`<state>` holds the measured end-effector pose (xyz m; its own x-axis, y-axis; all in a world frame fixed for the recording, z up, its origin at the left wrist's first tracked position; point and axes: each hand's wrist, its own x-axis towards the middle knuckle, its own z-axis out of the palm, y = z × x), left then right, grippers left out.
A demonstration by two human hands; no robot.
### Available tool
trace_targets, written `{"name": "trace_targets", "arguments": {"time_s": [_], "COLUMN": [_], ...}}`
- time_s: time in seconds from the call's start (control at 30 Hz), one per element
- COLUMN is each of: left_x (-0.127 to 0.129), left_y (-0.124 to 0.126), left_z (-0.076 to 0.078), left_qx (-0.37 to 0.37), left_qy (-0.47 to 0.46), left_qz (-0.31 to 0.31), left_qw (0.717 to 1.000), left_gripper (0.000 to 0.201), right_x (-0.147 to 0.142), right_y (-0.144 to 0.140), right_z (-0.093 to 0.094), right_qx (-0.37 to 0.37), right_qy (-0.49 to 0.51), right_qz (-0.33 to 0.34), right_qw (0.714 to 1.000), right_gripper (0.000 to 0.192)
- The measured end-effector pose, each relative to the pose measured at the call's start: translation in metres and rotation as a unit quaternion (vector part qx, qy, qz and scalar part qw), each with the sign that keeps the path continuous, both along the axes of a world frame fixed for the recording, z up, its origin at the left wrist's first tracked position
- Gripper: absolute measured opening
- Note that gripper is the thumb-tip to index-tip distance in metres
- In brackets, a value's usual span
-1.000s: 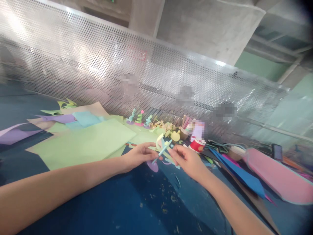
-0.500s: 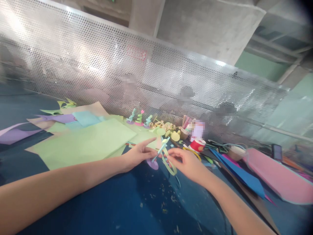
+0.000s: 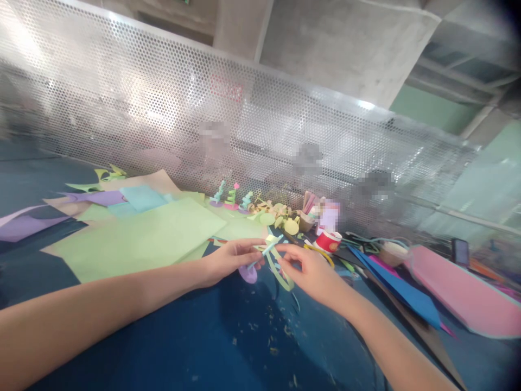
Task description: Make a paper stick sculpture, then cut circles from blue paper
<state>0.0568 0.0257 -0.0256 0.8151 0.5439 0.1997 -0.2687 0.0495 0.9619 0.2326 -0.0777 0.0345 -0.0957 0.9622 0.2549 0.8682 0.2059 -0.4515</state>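
Observation:
My left hand point(image 3: 232, 259) is closed on a thin light-blue paper stick point(image 3: 269, 247), which tilts up to the right. A purple paper disc point(image 3: 248, 275) sits at the stick's lower end, below my fingers. My right hand point(image 3: 309, 267) pinches a pale green paper strip point(image 3: 280, 279) close beside the stick. The strip hangs in a curve below my right fingertips, and a pale yellow-green piece of it shows near the stick's upper end. My fingers partly hide where strip and stick meet.
Green paper sheets point(image 3: 138, 236) lie at left. Small spiral paper figures point(image 3: 233, 199) stand behind my hands, near yellow paper cut-outs point(image 3: 291, 225). To the right are a red-and-white cup point(image 3: 328, 241), a blue sheet point(image 3: 401, 288), a pink sheet point(image 3: 459, 293) and a phone point(image 3: 461, 252). A perforated metal screen point(image 3: 260, 119) borders the table.
My left index finger has come down from its raised position onto the strip near the stick's top. The purple disc has shifted slightly left. My right hand is almost unmoved.

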Motion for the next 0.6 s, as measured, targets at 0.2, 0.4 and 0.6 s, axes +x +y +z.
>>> {"name": "trace_targets", "arguments": {"time_s": [0.2,0.4,0.6], "left_x": [0.0003,-0.0001,0.0005], "left_y": [-0.0012,-0.0010,-0.0011], "left_z": [0.0018,0.0005,0.0010], "left_qx": [0.012,0.003,0.024], "left_qy": [0.009,0.021,0.025], "left_qz": [0.000,0.020,0.016], "left_qw": [1.000,1.000,0.999], "left_gripper": [0.046,0.045,0.042], "right_x": [-0.0040,-0.0038,-0.0044], "right_y": [-0.0027,-0.0029,-0.0034], "right_z": [0.0023,0.0033,0.0017], "right_qx": [0.001,0.004,0.015], "right_qy": [-0.013,-0.020,-0.022], "right_qz": [0.000,-0.003,0.010], "right_qw": [1.000,1.000,1.000], "right_gripper": [0.030,0.031,0.031]}}
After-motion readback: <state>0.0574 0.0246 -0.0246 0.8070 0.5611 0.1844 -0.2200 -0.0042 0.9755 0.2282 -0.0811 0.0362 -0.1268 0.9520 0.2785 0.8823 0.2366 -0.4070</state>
